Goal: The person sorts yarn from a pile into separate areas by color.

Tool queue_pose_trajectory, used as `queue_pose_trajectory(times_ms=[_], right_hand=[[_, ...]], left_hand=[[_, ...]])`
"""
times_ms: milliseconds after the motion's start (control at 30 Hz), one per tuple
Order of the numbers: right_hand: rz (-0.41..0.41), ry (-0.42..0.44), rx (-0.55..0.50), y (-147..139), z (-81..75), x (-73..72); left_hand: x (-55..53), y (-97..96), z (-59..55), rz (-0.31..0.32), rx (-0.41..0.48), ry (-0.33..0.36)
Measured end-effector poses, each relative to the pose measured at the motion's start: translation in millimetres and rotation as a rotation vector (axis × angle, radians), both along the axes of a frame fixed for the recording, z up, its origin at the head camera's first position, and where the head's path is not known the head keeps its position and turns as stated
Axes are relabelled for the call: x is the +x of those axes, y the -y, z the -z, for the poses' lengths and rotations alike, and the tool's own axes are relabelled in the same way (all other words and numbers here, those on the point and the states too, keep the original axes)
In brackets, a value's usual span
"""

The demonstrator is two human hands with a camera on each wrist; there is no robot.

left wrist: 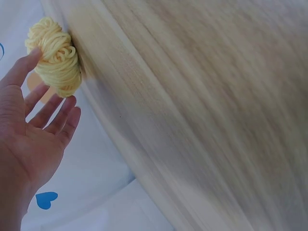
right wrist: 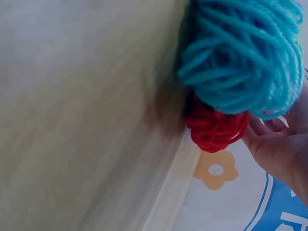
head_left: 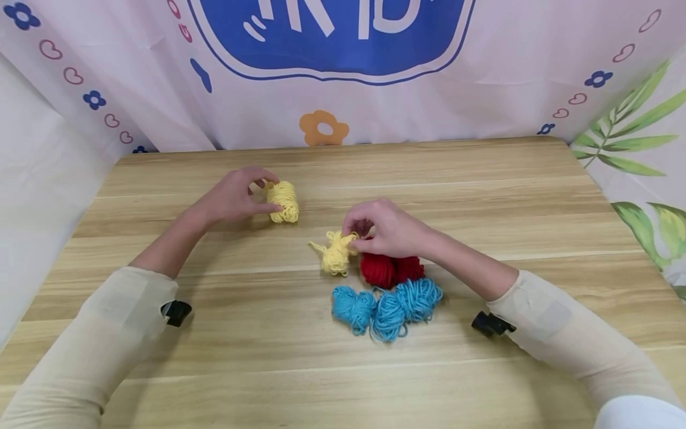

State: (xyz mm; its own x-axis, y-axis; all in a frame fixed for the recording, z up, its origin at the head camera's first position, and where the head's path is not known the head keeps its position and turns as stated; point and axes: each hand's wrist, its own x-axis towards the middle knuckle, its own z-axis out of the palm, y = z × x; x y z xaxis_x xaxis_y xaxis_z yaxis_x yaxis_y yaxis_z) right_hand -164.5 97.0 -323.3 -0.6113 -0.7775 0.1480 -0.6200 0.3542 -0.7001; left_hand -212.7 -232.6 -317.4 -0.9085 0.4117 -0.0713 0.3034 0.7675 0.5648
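Note:
At the left, a yellow yarn skein (head_left: 283, 201) sits on the table between the thumb and index finger of my left hand (head_left: 236, 193). In the left wrist view, the thumb rests against this yellow skein (left wrist: 57, 57), while the other fingers stay spread below it. Near the middle lies a smaller, looser yellow yarn bundle (head_left: 336, 253) with a loose end pointing left. My right hand (head_left: 388, 229) pinches its right side. Just under that hand is red yarn (head_left: 379, 271), partly covered by it. The right wrist view hides the small yellow bundle behind blue yarn (right wrist: 245, 57).
Two blue yarn skeins, a smaller one (head_left: 354, 308) and a larger one (head_left: 404, 307), lie in front of the red yarn. All rest on a wood-grain table (head_left: 241, 357). A printed cloth (head_left: 429, 113) hangs behind the back edge.

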Motion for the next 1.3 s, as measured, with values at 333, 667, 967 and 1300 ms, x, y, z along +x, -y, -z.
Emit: queue_pose_trajectory(times_ms=[333,667,967,1300], right_hand=[[0.012,-0.012,-0.013,-1,0.0,-1.0],[0.034,-0.016,-0.044,-1,-1.3,-4.4],[0.072,-0.007,-0.057,0,-4.7,-9.4],[0.099,0.012,-0.045,1,-5.5,-15.6]], left_hand=[[2.2,0.3,-0.4,-0.002,0.008,-0.003],[3.3,1.9,-1.7,0.006,0.0,-0.029],[4.6,2.9,-4.7,0.01,0.008,-0.035],[7.5,3.0,-9.4,0.028,0.03,-0.068]])
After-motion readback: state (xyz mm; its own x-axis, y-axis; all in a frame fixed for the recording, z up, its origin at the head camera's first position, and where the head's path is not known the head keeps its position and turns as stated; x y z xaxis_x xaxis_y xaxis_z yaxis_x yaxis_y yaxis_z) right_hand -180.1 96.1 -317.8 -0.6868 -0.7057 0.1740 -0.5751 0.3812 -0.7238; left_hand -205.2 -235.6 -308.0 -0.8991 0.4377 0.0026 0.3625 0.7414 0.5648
